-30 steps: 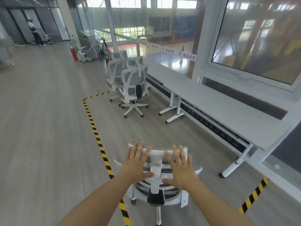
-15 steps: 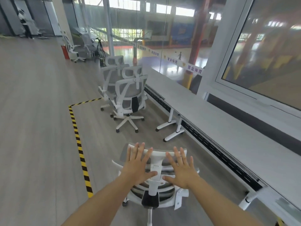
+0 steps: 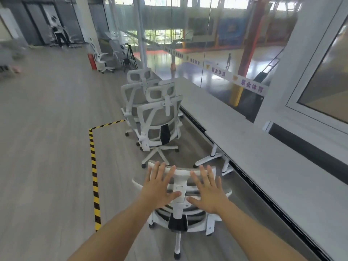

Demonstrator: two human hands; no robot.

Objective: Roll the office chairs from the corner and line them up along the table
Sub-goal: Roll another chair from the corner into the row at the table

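The white mesh office chair point(image 3: 180, 187) stood directly ahead, seen from behind and above, on the grey floor with the long table point(image 3: 263, 157) running along its right side. Both hands lay flat against the back of its headrest: the left hand point(image 3: 158, 189) left of the centre post and the right hand point(image 3: 207, 193) right of it, fingers straight and fanned apart, gripping nothing. Further on, two more white chairs stood close together by the table's far end. The nearer chair point(image 3: 160, 119) had its back to the camera, and the farther chair point(image 3: 135, 95) was just beyond it. Yellow-and-black floor tape point(image 3: 93, 166) ran along the left and cornered toward those chairs. Far off stood a red fire extinguisher point(image 3: 92, 61) and a tripod point(image 3: 130, 55)
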